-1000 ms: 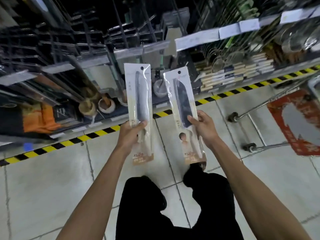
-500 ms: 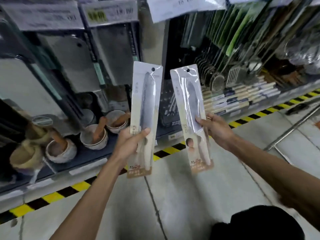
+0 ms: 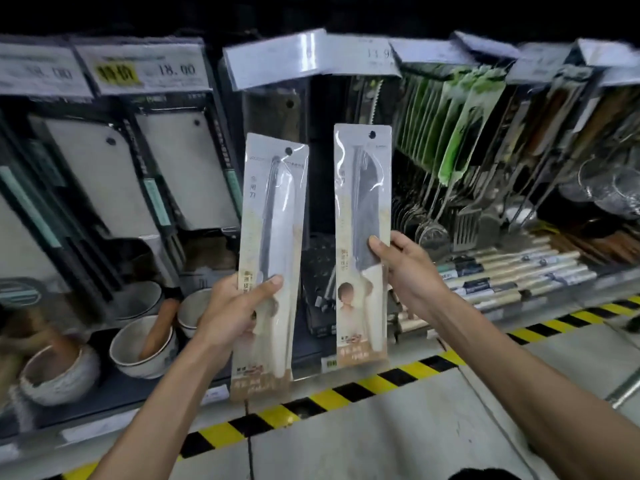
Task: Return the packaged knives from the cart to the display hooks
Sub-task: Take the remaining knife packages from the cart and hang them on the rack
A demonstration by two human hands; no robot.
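Store shelving behind; both hands raised, left hand gripping slim knife pack, right hand pinching wide knife pack.

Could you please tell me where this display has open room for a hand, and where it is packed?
The one open-looking patch is the dark gap between the boxed cleavers and the green-carded utensils, behind the two held knife packs. The floor tiles before the striped tape are bare too. Crowded: mortars and bowls lower left, ladles and spatulas right.
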